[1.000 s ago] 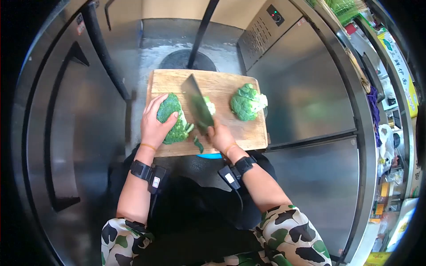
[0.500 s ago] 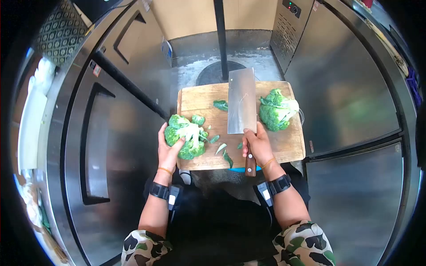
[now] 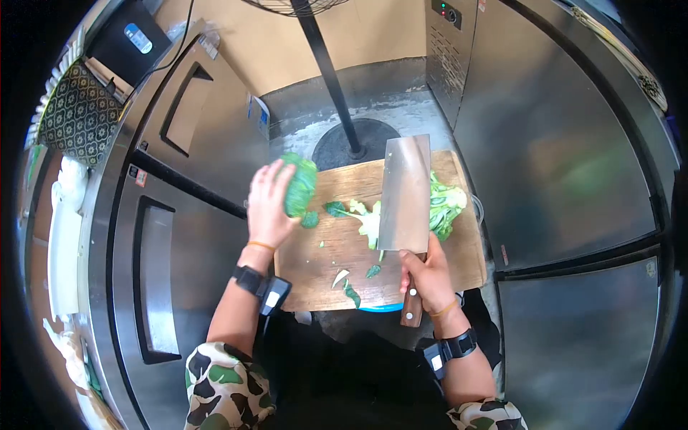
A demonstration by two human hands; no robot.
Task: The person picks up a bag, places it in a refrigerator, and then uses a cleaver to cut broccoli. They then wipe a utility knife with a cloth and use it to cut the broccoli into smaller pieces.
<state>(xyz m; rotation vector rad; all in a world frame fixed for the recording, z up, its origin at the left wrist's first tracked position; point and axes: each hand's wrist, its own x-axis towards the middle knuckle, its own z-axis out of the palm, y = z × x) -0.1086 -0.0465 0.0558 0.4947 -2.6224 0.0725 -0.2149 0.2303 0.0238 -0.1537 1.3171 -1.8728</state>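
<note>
Hands apart: left hand [image 3: 268, 213] clasps broccoli [image 3: 302, 188] near cutting board's [image 3: 304, 266] far-left corner; right hand [image 3: 431, 276] grips cleaver [image 3: 405, 197], long axis running toward far edge.

Sleeves [image 3: 228, 387]: camouflage, white with black, green and brown patches
Thin bands [image 3: 261, 246]: orange, one at each wrist
Wrist straps [image 3: 459, 345]: black, one per arm
Sensor boxes [image 3: 275, 296]: dark, rectangular, white label on each
Clothing over the lap [image 3: 344, 380]: plain black

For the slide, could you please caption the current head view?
Left hand grips blurred green broccoli; right hand holds a broad steel cleaver.
</note>
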